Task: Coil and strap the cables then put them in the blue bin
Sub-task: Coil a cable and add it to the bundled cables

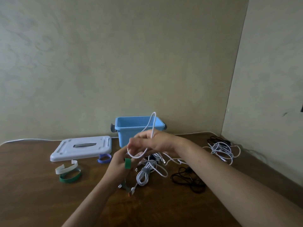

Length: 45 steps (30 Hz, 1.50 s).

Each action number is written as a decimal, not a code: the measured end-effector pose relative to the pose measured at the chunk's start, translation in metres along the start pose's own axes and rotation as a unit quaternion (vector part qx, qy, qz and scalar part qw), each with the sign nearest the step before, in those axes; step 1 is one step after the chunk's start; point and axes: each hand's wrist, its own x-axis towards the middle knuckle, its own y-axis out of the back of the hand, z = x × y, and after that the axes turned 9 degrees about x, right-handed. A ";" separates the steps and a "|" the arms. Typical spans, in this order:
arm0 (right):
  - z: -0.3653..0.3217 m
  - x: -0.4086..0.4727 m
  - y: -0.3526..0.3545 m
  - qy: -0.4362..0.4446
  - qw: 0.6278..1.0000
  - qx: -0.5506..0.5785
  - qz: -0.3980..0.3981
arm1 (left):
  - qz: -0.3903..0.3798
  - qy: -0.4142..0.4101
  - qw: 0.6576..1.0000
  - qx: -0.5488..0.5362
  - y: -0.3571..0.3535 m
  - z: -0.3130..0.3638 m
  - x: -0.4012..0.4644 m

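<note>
Single head-worn wide-angle view. Faces forward and down across the table (41, 202) toward the wall (114, 63) behind it. Close range: both forearms enter from bottom edge, hands mid-frame. No second view.

Light was dim, even and greenish, shadows were soft, the raised hands were motion-blurred, and wide-angle distortion bent lines near the edges.

Brown wooden desk (41, 202) set into a room corner; pale beige mottled wall (114, 63) behind, lighter side wall (270, 71) at right; dim, even lighting.
</note>
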 end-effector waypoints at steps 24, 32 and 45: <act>0.092 -0.041 0.064 -0.232 0.875 -0.392 0.164 | 0.065 0.088 0.993 -0.055 0.013 -0.010 0.009; 0.082 -0.042 0.069 -0.110 0.899 -0.352 0.238 | 0.066 0.093 0.993 -0.039 0.013 -0.010 0.010; -0.022 -0.015 0.072 0.105 0.928 -0.070 0.351 | 0.061 0.109 0.992 -0.015 0.007 -0.010 0.009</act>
